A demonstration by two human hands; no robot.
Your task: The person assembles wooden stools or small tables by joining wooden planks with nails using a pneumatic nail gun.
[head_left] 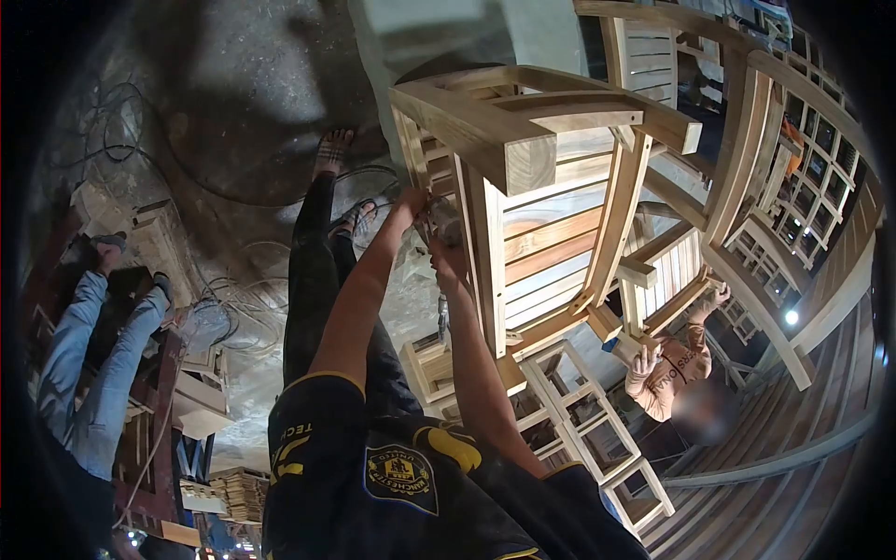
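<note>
beside the slatted wooden frame (553,239), long axis up-and-down in view, both hands (449,263) curled, hold unclear

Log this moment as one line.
left hand: beside chair | right hand: beside chair, close to left | grip: unclear | co-worker: both hands at another chair

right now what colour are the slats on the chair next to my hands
Light tan wood, some redder brown; the slats show best in the head view.
</note>
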